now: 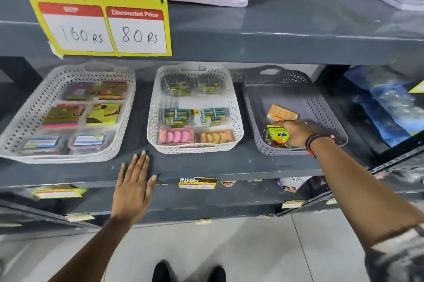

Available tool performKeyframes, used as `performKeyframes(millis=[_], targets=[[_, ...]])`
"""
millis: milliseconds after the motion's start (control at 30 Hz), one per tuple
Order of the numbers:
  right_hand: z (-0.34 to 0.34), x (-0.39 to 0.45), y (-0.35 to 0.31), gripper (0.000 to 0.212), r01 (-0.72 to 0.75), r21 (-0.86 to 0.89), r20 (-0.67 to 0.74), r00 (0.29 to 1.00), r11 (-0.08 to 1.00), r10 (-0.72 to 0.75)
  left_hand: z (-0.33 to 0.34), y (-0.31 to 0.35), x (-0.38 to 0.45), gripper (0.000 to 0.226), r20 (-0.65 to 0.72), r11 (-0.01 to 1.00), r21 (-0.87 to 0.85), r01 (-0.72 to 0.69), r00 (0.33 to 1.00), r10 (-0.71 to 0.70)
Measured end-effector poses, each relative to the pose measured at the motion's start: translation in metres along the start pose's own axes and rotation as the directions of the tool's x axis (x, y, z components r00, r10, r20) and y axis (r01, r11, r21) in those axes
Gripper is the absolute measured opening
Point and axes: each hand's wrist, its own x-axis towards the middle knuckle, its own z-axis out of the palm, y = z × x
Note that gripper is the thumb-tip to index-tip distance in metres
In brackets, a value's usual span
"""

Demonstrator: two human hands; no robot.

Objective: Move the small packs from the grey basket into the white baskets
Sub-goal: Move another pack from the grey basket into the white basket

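My left hand [134, 186] flat on shelf edge [229, 167], fingers spread. Right hand [297, 133] inside grey basket [254, 107], fingers closed around yellow-green pack [276, 136], orange pack [281, 113] just behind.

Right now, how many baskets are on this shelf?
3: a white basket at left, another white basket in the middle, a grey basket at right, which the right hand reaches into.

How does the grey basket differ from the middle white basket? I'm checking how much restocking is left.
The grey basket is dark and mostly bare, with only a few packs near its front; the middle white basket is pale and nearly filled with rows of packs. The right hand reaches into the grey one; no hand is in the white. Both are perforated, with handles, on one shelf.
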Motion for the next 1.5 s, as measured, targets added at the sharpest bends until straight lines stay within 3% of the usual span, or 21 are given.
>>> performKeyframes(millis=[400, 800, 1067, 1400, 1500], targets=[[0.005, 0.018, 0.014, 0.082, 0.058, 0.091, 0.057, 0.996, 0.994, -0.063, -0.002, -0.001, 0.001, 0.065, 0.037, 0.999, 0.037, 0.014, 0.999, -0.016], [-0.042, -0.005, -0.028, 0.093, 0.229, 0.210, -0.294, 0.942, 0.950, -0.162, -0.010, -0.014, -0.007, 0.068, 0.064, 1.000, 0.011, 0.003, 0.998, -0.004], [-0.060, -0.004, -0.166, 0.090, 0.501, 0.143, -0.354, 0.831, 0.854, -0.428, -0.036, -0.065, -0.028, 0.068, 0.102, 0.998, 0.029, 0.055, 0.993, -0.057], [-0.067, 0.025, -0.348, 0.077, 0.656, 0.142, -0.362, 0.731, 0.741, -0.578, -0.052, -0.118, -0.047, 0.057, 0.094, 0.998, 0.052, 0.021, 0.995, -0.026], [-0.065, 0.041, -0.396, 0.080, 0.663, 0.135, -0.332, 0.730, 0.736, -0.597, -0.054, -0.129, -0.050, 0.059, 0.096, 0.999, 0.036, -0.022, 0.995, 0.018]])
